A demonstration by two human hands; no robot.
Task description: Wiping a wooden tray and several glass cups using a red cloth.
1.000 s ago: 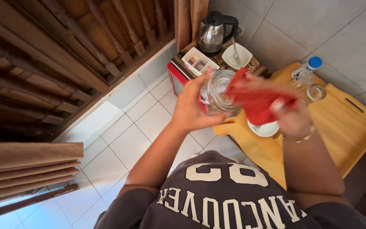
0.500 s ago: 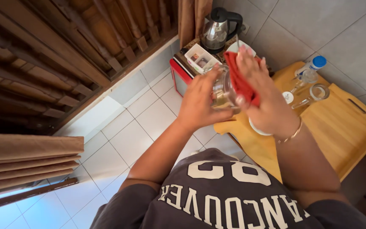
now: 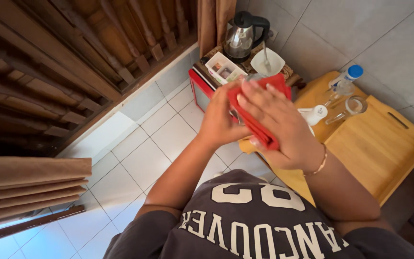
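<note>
— Pale floor tiles (image 3: 159, 144) and a dark wooden railing (image 3: 73, 62) were seen below and to the left. What was held?

— A glass jar (image 3: 245, 98) was gripped by the left hand (image 3: 219, 122), fingers curled round its side, above the edge of the wooden tabletop (image 3: 374, 148). A red cloth (image 3: 255, 112) was pressed flat over the jar by the right hand (image 3: 276, 124), fingers spread wide, so the jar was almost wholly hidden.

— And what lay around?

— Behind the hands, a small red stand (image 3: 198, 88) was set with an electric kettle (image 3: 243, 31), a white compartment tray (image 3: 224, 68) and a white bowl (image 3: 267, 61) with a spoon in it. On the tabletop, a blue-capped bottle (image 3: 345, 80), a small glass (image 3: 355, 104) and a white cup (image 3: 316, 114) were grouped near the far corner. A tan curtain (image 3: 29, 184) was folded at the lower left.
</note>
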